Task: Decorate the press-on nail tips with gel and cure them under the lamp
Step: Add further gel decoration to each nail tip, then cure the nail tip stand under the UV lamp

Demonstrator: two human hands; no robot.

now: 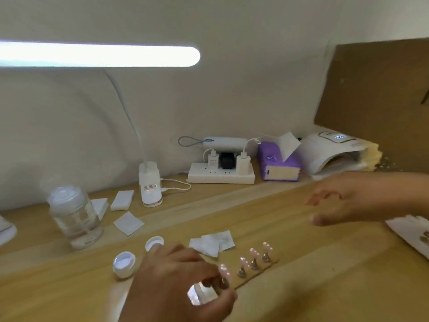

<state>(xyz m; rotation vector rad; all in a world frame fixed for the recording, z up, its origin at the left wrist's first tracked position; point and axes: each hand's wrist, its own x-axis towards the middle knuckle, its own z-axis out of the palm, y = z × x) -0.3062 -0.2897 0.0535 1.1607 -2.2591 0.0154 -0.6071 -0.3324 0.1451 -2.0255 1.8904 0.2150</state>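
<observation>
In the head view, we saw four pink nail tips (254, 251) standing in a slanting row, each on a small metal stand, along a dark strip (257, 274) on the worktop (301, 287), near us and a little right of centre. Our left hand (176, 282) was at the near-left end of that row. Its fingers (209, 281) were curled in and pinched the nearest stand (224, 284) low at its base, though blur hid the exact hold. Our right hand (357, 201) hovered over the right side of the worktop with its fingers loosely spread and nothing in them, between the row and the white curing lamp (325, 154) at the far right, whose display was lit. We judged the tips to be very light, thin and stiff, with slick curved faces that any uncured gel would make easy to smear. So the place to take hold looked to be the metal foot, never the tip itself. We also reckoned such a narrow stand would topple easily and should be kept upright on its way to the lamp.
</observation>
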